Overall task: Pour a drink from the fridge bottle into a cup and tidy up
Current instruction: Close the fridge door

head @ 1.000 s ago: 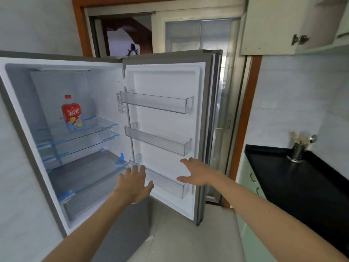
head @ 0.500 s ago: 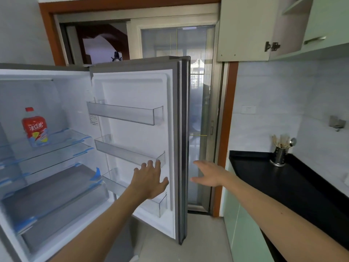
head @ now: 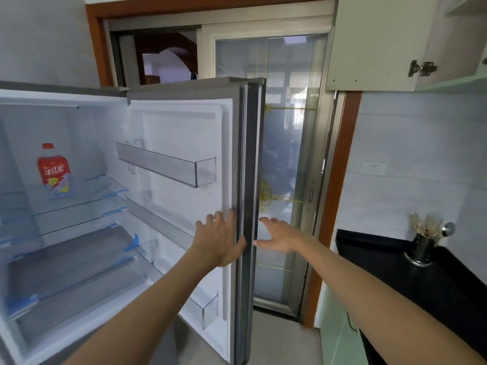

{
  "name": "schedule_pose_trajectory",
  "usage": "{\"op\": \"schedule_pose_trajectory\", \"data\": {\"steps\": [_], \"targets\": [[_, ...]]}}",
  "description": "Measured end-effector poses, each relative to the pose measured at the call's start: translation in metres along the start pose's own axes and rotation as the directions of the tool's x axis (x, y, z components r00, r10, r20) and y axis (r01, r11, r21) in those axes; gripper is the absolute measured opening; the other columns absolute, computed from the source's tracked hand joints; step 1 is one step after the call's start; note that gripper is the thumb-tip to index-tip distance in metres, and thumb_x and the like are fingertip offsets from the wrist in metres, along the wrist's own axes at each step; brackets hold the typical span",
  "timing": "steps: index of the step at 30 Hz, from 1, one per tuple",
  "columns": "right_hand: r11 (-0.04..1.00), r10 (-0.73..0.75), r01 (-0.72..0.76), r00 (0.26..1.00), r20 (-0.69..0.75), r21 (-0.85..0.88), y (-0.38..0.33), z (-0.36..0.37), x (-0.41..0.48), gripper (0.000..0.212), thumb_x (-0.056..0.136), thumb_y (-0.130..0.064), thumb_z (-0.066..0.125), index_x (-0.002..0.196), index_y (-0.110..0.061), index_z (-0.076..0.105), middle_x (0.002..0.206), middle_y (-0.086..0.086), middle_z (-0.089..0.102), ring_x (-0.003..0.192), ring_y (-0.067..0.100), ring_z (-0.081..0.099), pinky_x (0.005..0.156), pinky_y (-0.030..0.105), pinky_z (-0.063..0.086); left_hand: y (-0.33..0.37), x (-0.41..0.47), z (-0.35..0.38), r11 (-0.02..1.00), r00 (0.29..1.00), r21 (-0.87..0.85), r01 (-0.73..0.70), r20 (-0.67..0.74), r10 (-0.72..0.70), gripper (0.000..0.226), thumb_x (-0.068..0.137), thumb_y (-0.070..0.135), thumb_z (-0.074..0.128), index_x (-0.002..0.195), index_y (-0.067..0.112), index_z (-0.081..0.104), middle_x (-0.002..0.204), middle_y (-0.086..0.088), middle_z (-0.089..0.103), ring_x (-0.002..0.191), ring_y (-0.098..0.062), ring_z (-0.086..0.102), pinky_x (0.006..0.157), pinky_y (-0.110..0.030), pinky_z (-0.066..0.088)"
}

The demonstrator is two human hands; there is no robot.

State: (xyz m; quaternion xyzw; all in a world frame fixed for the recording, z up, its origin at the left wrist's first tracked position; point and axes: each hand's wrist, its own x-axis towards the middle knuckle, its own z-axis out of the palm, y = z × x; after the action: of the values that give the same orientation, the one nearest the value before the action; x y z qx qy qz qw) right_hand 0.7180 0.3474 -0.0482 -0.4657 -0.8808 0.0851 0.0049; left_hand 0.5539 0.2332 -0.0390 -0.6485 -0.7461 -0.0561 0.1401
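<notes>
With fingers spread on both, my left hand touches the fridge door, my right hand at its three o'clock.

Both arms are bare, sleeveless from left hand and right hand to the frame's edge.

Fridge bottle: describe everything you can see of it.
The bottle is a plastic-looking drink bottle with a red cap and a red label printed with white characters, paler blue and yellow toward the base. It stands upright and capped on the upper glass shelf, toward the back of the open fridge. Nothing else touches it.
</notes>
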Motion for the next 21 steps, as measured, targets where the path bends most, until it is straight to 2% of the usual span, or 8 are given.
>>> {"op": "schedule_pose_trajectory", "data": {"steps": [7, 12, 21], "targets": [[0.999, -0.038, 0.038, 0.999, 0.003, 0.036, -0.002, 0.005, 0.016, 0.084, 0.092, -0.056, 0.055, 0.155, -0.020, 0.013, 0.153, 0.011, 0.034, 0.138, 0.030, 0.037, 0.107, 0.047, 0.041, 0.004, 0.004, 0.007, 0.998, 0.998, 0.013, 0.059, 0.012, -0.059, 0.074, 0.095, 0.061, 0.033, 0.151, 0.016, 0.018, 0.145, -0.016, 0.043, 0.126, -0.037, 0.049, 0.100, -0.049, 0.044], [0.996, -0.091, 0.091, 0.996, 0.007, -0.001, -0.008, 0.005, 0.011, 0.085, 0.092, -0.056, 0.055, 0.156, -0.019, 0.013, 0.154, 0.012, 0.033, 0.139, 0.030, 0.036, 0.108, 0.044, 0.040, 0.001, -0.005, 0.003, 0.996, 0.996, 0.010, 0.086, 0.014, -0.087, 0.073, 0.095, 0.061, 0.032, 0.150, 0.015, 0.018, 0.143, -0.016, 0.044, 0.125, -0.036, 0.050, 0.100, -0.050, 0.044], [0.967, -0.240, 0.249, 0.963, 0.126, -0.061, -0.045, 0.002, -0.015, 0.087, 0.093, -0.058, 0.052, 0.157, -0.020, 0.009, 0.160, 0.010, 0.025, 0.145, 0.027, 0.027, 0.114, 0.042, 0.032, -0.021, -0.051, -0.014, 0.985, 0.985, -0.012, 0.173, 0.011, -0.172, 0.070, 0.095, 0.056, 0.034, 0.145, 0.010, 0.024, 0.133, -0.017, 0.049, 0.117, -0.035, 0.053, 0.093, -0.048, 0.044]]}}
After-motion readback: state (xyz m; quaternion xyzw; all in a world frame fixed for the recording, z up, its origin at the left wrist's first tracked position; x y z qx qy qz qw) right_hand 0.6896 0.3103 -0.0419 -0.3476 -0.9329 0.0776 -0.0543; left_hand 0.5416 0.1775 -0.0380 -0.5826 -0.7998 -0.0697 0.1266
